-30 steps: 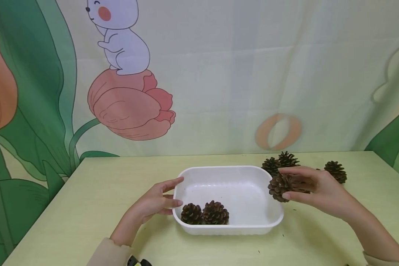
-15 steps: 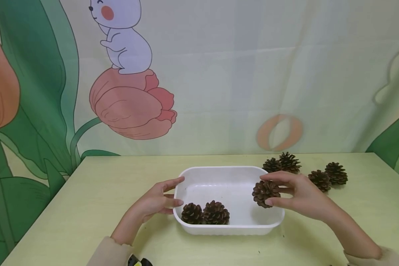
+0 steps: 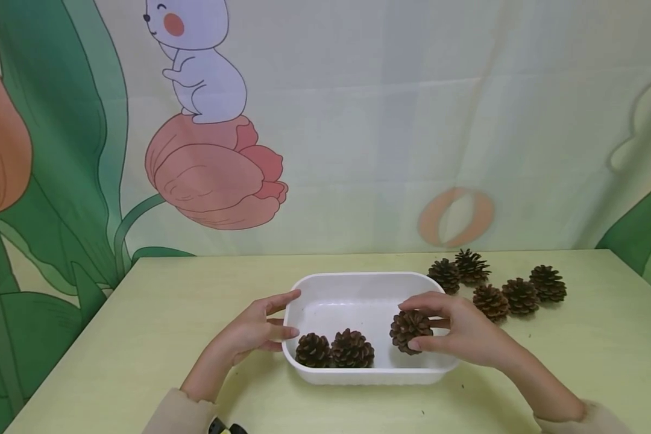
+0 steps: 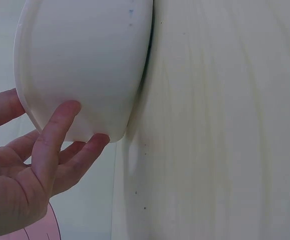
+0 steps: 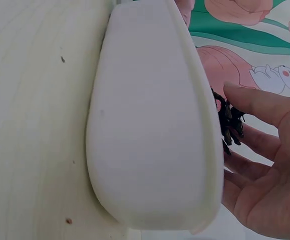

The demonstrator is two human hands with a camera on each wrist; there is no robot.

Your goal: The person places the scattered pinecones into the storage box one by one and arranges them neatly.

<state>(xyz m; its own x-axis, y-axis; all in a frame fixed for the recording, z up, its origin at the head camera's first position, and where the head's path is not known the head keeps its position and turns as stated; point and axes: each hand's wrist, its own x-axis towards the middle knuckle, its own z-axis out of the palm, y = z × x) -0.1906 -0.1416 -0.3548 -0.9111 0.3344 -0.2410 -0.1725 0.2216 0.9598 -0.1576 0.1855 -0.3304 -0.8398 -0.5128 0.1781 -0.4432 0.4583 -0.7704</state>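
Observation:
In the head view a white plastic basin (image 3: pixel 374 377) stands on the table. Two brown pine cones, a smaller one (image 3: pixel 313 349) and a larger one (image 3: pixel 352 348), lie side by side in its near left part. My left hand (image 3: pixel 255 325) grips the basin's left end; the left wrist view has its fingers (image 4: pixel 59 125) against the outer wall. Between thumb and fingers my right hand (image 3: pixel 458 328) holds another pine cone (image 3: pixel 409 331) over the basin's right half. In the right wrist view the basin wall hides much of this held cone (image 5: pixel 231 122).
Several more pine cones (image 3: pixel 521 296) lie on the pale table (image 3: pixel 168 313) behind and right of the basin. A cloth backdrop (image 3: pixel 347 150) printed with tulips and a white animal hangs behind. Small dark crumbs dot the tabletop, and a black object (image 3: pixel 226 427) shows at the left sleeve.
My right hand has carried its pine cone left and toward me, from the basin's right rim to over its inside. My left hand has stayed at the left end.

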